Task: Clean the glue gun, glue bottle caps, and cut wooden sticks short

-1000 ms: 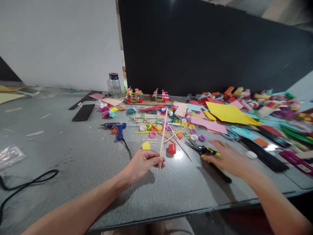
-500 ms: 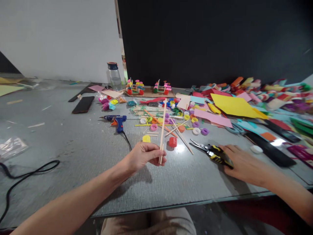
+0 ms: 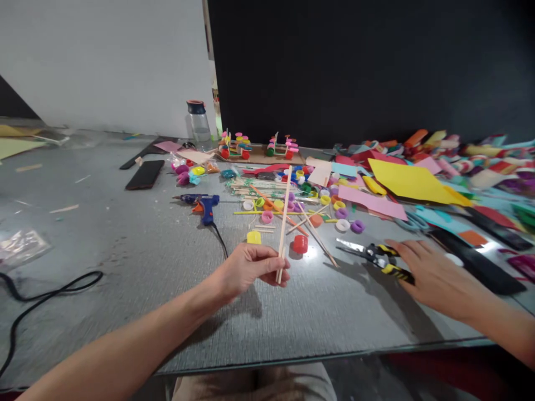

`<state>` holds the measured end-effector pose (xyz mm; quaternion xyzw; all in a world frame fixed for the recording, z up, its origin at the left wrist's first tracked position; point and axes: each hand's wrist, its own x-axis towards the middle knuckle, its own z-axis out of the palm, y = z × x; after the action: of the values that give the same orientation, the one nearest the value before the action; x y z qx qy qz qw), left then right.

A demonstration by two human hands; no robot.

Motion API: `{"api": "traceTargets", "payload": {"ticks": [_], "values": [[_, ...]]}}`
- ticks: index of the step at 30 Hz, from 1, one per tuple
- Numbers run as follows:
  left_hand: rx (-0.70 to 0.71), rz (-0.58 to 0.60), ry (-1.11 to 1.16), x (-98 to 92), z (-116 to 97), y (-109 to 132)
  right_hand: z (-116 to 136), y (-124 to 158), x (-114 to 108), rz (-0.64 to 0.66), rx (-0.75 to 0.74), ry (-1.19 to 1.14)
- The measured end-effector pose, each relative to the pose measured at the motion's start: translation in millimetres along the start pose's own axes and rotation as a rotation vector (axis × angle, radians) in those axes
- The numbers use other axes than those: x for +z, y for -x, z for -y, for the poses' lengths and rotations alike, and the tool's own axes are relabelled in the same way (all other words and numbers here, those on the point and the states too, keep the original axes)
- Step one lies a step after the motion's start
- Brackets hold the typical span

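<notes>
My left hand (image 3: pixel 262 264) pinches two pale wooden sticks: a long stick (image 3: pixel 285 214) standing nearly upright and a short one beside it at the fingertips. At the right my right hand (image 3: pixel 426 273) is closed over the handles of black-and-yellow scissors (image 3: pixel 378 259), their blades pointing left, with a shadow on the table under them. My palm hides part of the handles. Just beyond my left hand stand a yellow bottle cap (image 3: pixel 253 238) and a red bottle cap (image 3: pixel 300 244). Crossed thin sticks (image 3: pixel 318 239) lie between the red cap and the scissors.
A blue glue gun (image 3: pixel 204 207) lies left of centre, its cord running toward me. Behind are coloured cap rings (image 3: pixel 341 213), packed sticks (image 3: pixel 259 188), yellow paper (image 3: pixel 412 181), a bottle (image 3: pixel 199 122), a black phone (image 3: pixel 145 175) and two small cap-and-stick models (image 3: pixel 282 147).
My right hand has shifted right with the scissors, and their handles look spread wider. My left hand still holds the sticks in much the same pose. The view has turned slightly.
</notes>
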<state>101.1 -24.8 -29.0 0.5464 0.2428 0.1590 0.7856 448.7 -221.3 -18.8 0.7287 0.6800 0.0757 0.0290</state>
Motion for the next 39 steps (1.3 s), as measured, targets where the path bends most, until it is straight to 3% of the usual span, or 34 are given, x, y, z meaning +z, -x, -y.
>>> {"api": "traceTargets", "payload": {"ticks": [3, 8, 12, 26, 39], "values": [[-0.004, 0.017, 0.001, -0.9, 0, 1, 21, -8, -6, -0.003, 0.032, -0.204], [-0.031, 0.045, -0.013, -0.7, -2, 1, 69, -39, -26, 0.139, -0.084, -0.444], [-0.053, 0.055, -0.015, 0.6, -6, 1, 89, -62, -46, 0.225, -0.09, -0.539], [-0.137, 0.14, -0.019, -1.3, -9, 3, 98, -62, -58, 0.348, -0.084, -0.566], [-0.159, 0.131, -0.04, 0.7, -11, 3, 100, -66, -55, 0.365, -0.104, -0.589]]}}
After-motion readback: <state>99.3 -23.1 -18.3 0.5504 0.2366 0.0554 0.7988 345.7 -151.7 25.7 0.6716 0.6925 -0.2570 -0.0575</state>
